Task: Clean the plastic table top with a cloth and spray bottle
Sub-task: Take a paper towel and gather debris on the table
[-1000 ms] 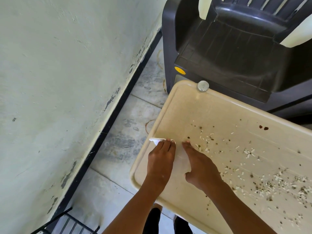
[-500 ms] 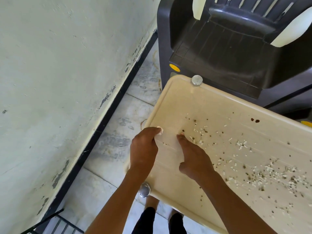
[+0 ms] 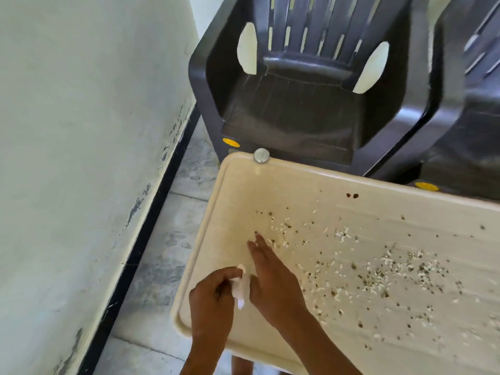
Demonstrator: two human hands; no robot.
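Note:
A cream plastic table top [image 3: 238,201] with a raised rim fills the lower right. White grains and dark crumbs [image 3: 378,269] are scattered over its middle and right part. My left hand [image 3: 213,299] pinches a small bunched white cloth [image 3: 240,288] near the table's left edge. My right hand [image 3: 273,280] lies just to the right of the cloth, fingers straight and pointing up the table, touching the surface. No spray bottle is in view.
Two dark plastic chairs [image 3: 305,104] stand against the table's far edge. A pale wall [image 3: 81,131] with a black skirting runs along the left, with a strip of tiled floor [image 3: 162,253] between it and the table. A metal knob [image 3: 261,155] sits at the table's far corner.
The view has tilted up, showing more of the chairs. My left hand drew back toward me and gathered the flat cloth into a bunch; my right hand's fingers stretched out flat.

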